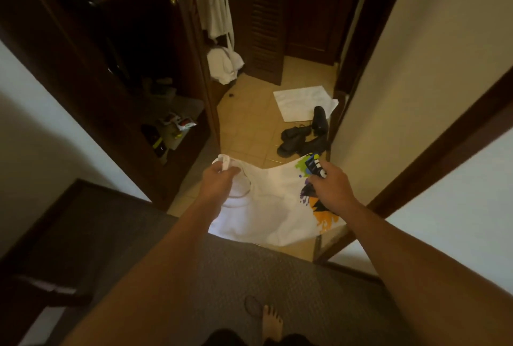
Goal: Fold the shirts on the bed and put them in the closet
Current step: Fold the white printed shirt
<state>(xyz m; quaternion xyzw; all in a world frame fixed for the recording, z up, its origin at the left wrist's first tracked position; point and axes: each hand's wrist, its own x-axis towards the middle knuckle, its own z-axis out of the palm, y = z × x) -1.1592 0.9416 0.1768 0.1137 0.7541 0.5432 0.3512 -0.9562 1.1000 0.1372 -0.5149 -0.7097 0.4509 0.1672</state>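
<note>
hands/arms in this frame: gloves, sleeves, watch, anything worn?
Nothing worn that shows. The left hand and right hand are bare, with no gloves, rings or watch visible. Both forearms are bare up to the frame edge, so no sleeves show. No markings can be made out.

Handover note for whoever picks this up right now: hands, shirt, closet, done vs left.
Left hand: grips the white printed shirt at its neck end.
Right hand: grips the same shirt at the colourful print.
Shirt: held spread in the air between both hands, above where grey carpet meets tiled floor, not lying on anything.
Closet: open, ahead on the left, shelves already holding items.
Done: shirt carried up to the closet doorway.
Left: whether it is fully folded cannot be told; place it on a shelf. Bed and other shirts are out of view.
</note>
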